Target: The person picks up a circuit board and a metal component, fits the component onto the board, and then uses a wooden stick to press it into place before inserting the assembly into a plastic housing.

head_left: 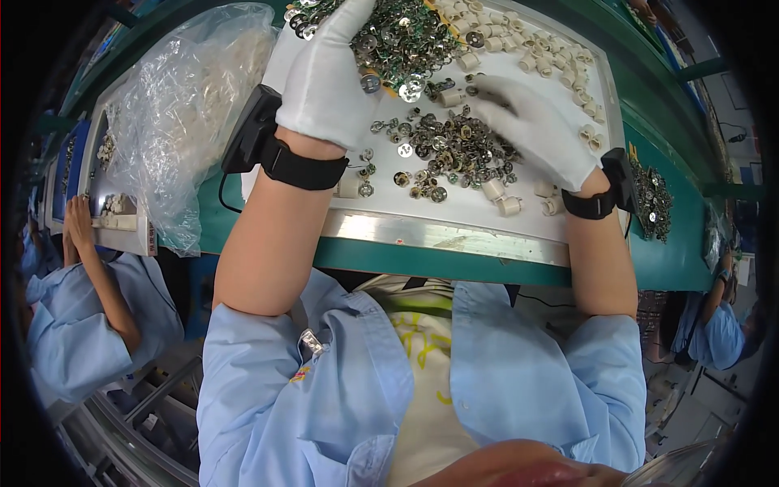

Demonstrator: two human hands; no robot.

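Observation:
My left hand (pixel 320 85), in a white glove, reaches to the far side of the tray (pixel 454 231), beside a large heap of small metal and green parts (pixel 406 40). Its thumb side shows, but most fingers are hidden or cut off by the upper edge. My right hand (pixel 531 126), also gloved, is over the right side of a smaller pile of small round metal parts (pixel 458 146). Its fingers are bent and apart, with nothing visible between them. A cream plastic cap (pixel 451 97) lies just left of its fingertips.
Many cream caps (pixel 560 57) are scattered along the tray's far right. A clear plastic bag (pixel 187 105) of pale parts stands to the left. More metal parts (pixel 652 203) lie on the green table (pixel 673 260). A co-worker's hands (pixel 79 223) are at the far left.

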